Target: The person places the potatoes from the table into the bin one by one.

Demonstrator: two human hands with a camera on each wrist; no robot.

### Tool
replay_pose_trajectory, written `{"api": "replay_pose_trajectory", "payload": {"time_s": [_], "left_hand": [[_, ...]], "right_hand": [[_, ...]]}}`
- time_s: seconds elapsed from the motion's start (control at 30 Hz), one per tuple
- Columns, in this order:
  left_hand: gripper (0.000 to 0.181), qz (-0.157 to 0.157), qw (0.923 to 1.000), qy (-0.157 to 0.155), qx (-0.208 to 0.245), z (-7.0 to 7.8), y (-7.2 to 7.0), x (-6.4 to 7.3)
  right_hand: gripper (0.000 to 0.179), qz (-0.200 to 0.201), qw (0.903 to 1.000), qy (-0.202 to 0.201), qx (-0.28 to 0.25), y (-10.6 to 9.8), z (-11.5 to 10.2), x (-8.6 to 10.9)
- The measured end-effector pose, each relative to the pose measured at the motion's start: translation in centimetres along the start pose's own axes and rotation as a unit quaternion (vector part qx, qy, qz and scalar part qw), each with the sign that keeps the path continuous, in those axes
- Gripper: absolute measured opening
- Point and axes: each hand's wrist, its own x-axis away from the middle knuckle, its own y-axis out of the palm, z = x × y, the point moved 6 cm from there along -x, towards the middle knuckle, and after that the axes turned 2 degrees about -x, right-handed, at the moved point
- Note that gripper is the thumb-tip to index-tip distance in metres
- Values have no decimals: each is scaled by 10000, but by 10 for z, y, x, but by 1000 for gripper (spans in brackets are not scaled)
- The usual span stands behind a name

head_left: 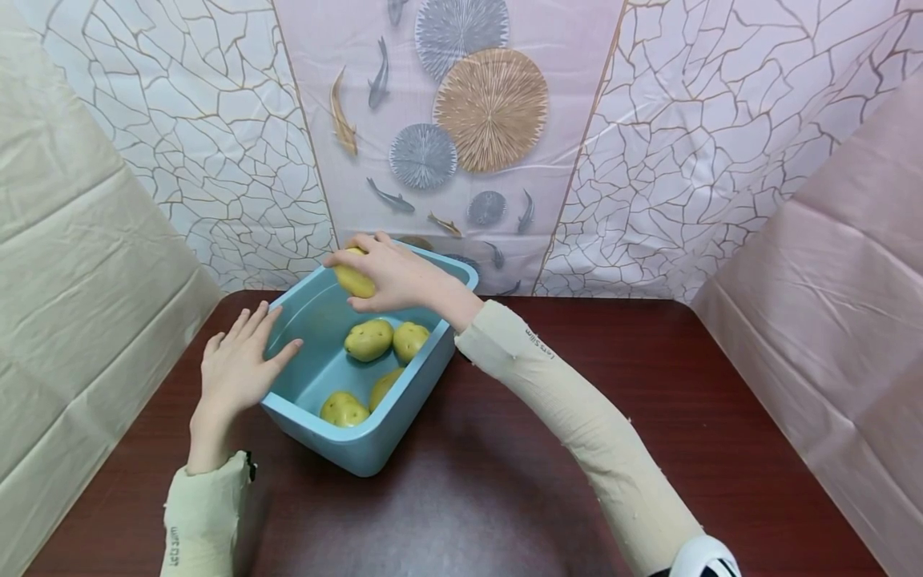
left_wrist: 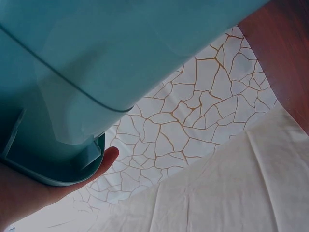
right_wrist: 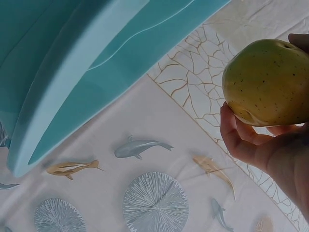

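Note:
In the head view my right hand (head_left: 392,276) grips a yellow potato (head_left: 353,276) over the far part of a blue plastic bin (head_left: 389,445). The right wrist view shows this speckled potato (right_wrist: 268,82) between thumb and fingers, apart from the bin wall. My left hand (head_left: 241,361) lies along the bin's left rim with its fingers straight and spread. From the left wrist, part of that hand (left_wrist: 29,195) shows against the rim's outer edge. Several more potatoes lie on the bin floor, among them one in the middle (head_left: 369,340) and one at the near corner (head_left: 344,409).
The bin stands at an angle on a dark red-brown table (head_left: 577,361), left of its middle. A patterned cloth (head_left: 461,96) hangs behind the table's far edge. Pale fabric walls (head_left: 79,264) close in both sides.

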Motion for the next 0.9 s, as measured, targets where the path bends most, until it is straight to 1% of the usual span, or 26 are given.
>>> {"api": "replay_pose_trajectory", "payload": {"time_s": [0.17, 0.37, 0.53, 0.9], "left_hand": [[68, -18, 10000, -6, 7, 1, 0, 0], [71, -50, 10000, 9, 4, 2, 0, 0], [70, -71, 10000, 6, 11, 1, 0, 0], [69, -122, 9999, -34, 8, 2, -1, 0]], "right_hand": [[51, -4, 10000, 6, -6, 0, 0, 0], [51, 1, 10000, -3, -10, -1, 0, 0], [49, 26, 10000, -40, -37, -3, -1, 1], [46, 36, 10000, -82, -32, 1, 2, 3]]}}
